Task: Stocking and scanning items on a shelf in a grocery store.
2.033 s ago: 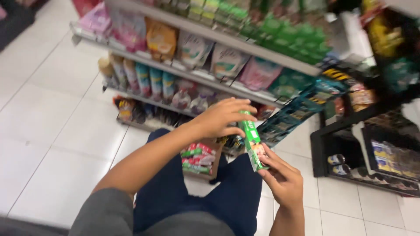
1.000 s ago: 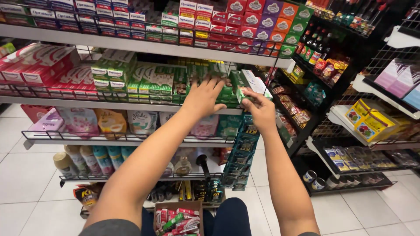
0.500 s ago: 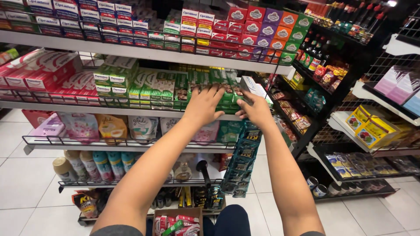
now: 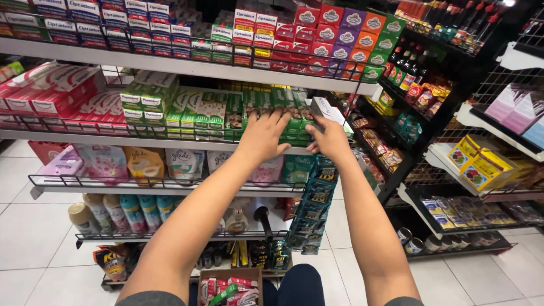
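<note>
Both my arms reach up to the middle shelf (image 4: 170, 141) of a shop rack. My left hand (image 4: 265, 135) lies with spread fingers on a row of green boxes (image 4: 286, 107) stacked at the shelf's right end. My right hand (image 4: 330, 139) rests at the right side of the same green boxes, fingers against them, just below a white and blue box (image 4: 327, 109) at the shelf corner. I cannot tell whether either hand grips a box or only presses on the stack.
Red and white boxes (image 4: 48, 93) fill the shelf's left part, light green ones (image 4: 153, 102) the middle. Pouches (image 4: 105, 161) hang on the shelf below, bottles (image 4: 122, 212) under them. A carton of red and green packs (image 4: 226, 289) sits by my knees. A black wire rack (image 4: 481, 170) stands right.
Two seconds ago I held a green box low by my lap. Both hands have since risen to the shelf and now press on the green boxes, shifting slightly lower.
</note>
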